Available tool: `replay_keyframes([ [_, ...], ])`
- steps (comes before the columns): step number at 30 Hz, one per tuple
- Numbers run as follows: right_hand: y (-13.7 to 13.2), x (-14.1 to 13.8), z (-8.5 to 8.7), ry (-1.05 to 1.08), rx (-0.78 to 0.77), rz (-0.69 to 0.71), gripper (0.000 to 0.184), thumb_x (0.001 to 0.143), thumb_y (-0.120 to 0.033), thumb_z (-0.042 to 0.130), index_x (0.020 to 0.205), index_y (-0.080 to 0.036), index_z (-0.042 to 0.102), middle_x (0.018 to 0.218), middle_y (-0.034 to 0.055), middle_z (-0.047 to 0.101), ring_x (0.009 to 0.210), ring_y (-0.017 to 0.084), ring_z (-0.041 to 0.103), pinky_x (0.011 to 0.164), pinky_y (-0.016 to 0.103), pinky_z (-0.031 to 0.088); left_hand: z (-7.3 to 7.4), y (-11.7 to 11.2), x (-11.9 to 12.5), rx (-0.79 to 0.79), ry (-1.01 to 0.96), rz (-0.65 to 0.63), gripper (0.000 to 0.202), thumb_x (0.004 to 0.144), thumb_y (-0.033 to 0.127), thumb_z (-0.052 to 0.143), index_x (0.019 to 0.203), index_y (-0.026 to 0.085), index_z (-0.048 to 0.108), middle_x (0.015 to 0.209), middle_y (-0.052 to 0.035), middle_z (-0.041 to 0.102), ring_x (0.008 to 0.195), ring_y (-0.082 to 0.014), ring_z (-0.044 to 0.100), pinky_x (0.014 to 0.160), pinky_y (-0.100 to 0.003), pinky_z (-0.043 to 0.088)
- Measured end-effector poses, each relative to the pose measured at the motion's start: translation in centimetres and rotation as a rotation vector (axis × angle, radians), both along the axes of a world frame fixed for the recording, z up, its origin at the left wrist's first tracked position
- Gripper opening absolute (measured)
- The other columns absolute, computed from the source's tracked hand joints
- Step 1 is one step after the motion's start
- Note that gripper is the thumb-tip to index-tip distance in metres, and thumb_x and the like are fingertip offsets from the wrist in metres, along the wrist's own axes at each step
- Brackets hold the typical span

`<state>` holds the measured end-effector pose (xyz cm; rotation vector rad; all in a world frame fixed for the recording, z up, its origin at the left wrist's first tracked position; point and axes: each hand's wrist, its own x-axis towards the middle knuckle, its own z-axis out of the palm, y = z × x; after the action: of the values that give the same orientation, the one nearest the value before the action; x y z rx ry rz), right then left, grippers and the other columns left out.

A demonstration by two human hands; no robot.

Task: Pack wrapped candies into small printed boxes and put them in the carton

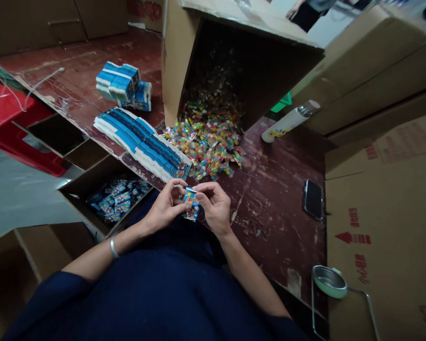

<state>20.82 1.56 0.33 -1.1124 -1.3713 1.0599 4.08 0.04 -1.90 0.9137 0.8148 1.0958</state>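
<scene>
- L hand (165, 204): fingers curled in, thumb and fingertips (179, 188) pinched shut on the left edge of the small blue packet (191, 204); silver bangle (112, 247) on the wrist
- R hand (216, 207): fingers bent close together, thumb and forefinger nipping the packet's top right corner; no gap showing between the pads and the packet
- small blue packet: held upright between both hands, just above the person's lap at the near edge of the dark table (270, 189); its lower end pokes out below the fingers
- row of flat blue cartons (142, 142): fanned along the table edge, just beyond the hands
- pile of bright sweet sachets (209, 137): spills from the tipped cardboard box (173, 61) onto the table, touching the far end of the row
- stack of blue cartons (122, 85): further back, apart from the row
- open box (74, 189) left of the lap, below table level; holds loose blue packets (115, 199)
- phone (313, 199): lies flat, well right of the hands; white bottle (289, 122) on its side beyond it; green-rimmed metal bowl (329, 282) at near right
- another person's hand (294, 10) at top edge; too small to tell more
</scene>
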Motion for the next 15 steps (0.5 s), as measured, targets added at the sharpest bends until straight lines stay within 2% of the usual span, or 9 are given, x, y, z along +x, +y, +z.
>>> replay_keyframes([
  [2,0.5,0.1,0.5,-0.006,-0.094,0.051,0.03,0.082,-0.048,0.084,0.083,-0.023,0.069,0.089,0.0034,0.075,0.082,0.019,0.071,0.078,0.033,0.06,-0.1,-0.1,-0.3,0.046,0.061,0.012,0.052,0.08,0.029,0.085,0.12,0.024,0.053,0.098,0.0002,0.06,0.083,-0.013,0.064,0.077,-0.024,0.056],
  [7,1.8,1.1,0.9,-0.032,-0.262,0.1,0.034,0.071,-0.049,0.091,0.082,-0.021,0.074,0.083,0.0027,0.074,0.076,0.018,0.068,0.072,0.033,0.058,-0.4,0.0,-1.2,0.167,0.25,-0.041,0.053,0.085,0.021,0.075,0.134,0.024,0.054,0.105,-0.0032,0.065,0.088,-0.017,0.068,0.084,-0.031,0.058],
  [11,2.6,1.5,0.7,-0.027,-0.279,0.115,0.033,0.069,-0.047,0.091,0.074,-0.02,0.073,0.079,0.0019,0.072,0.072,0.017,0.065,0.07,0.032,0.056,-0.4,0.3,-1.6,0.213,0.241,-0.118,0.056,0.089,0.021,0.071,0.141,0.024,0.052,0.113,-0.0068,0.067,0.09,-0.0182,0.07,0.084,-0.032,0.059],
  [15,2.8,1.2,0.6,-0.064,-0.221,0.113,0.033,0.071,-0.047,0.09,0.069,-0.02,0.071,0.079,0.0022,0.072,0.073,0.017,0.066,0.073,0.034,0.057,-0.3,0.3,-1.7,0.194,0.212,-0.116,0.055,0.088,0.021,0.073,0.14,0.024,0.055,0.112,-0.0062,0.066,0.086,-0.0164,0.07,0.082,-0.031,0.06],
])
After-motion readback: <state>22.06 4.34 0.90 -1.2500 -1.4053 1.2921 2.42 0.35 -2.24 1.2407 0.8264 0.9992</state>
